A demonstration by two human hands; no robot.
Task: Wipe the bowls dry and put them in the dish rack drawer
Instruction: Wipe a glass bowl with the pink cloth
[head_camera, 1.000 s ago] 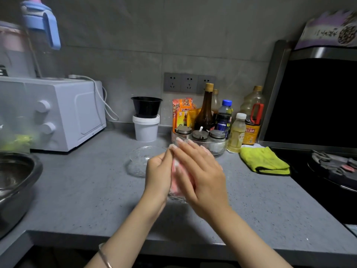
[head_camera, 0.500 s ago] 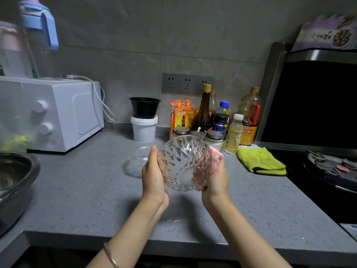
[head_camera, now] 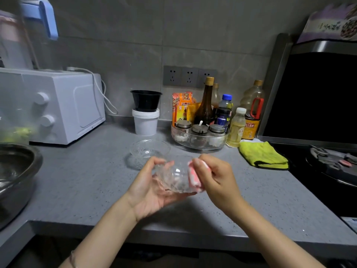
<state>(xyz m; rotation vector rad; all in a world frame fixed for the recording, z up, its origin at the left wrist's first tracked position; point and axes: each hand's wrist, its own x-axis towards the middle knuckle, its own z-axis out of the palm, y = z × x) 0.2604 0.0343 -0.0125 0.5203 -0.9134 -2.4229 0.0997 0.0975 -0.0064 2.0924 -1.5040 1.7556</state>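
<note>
A clear cut-glass bowl [head_camera: 174, 176] is held above the grey counter [head_camera: 81, 182], tipped on its side. My left hand [head_camera: 148, 192] cradles it from below, palm up, thumb curled over its left rim. My right hand [head_camera: 214, 176] pinches a pink-and-white cloth [head_camera: 193, 176] against the bowl's right edge. A second clear glass bowl [head_camera: 149, 148] stands upright on the counter just behind the hands. No dish rack drawer is in view.
A white microwave [head_camera: 63, 105] stands at the left, a steel basin [head_camera: 17, 171] at the near left. Behind are a white tub with a black bowl on it [head_camera: 146, 113], a tray of spice jars and bottles [head_camera: 201, 136], a yellow-green cloth [head_camera: 262, 155] and a black stove [head_camera: 332, 165].
The bowl has been turned from facing me to lying on its side and lowered. My left hand has rolled palm up beneath it; my right hand with the cloth has come over its right rim.
</note>
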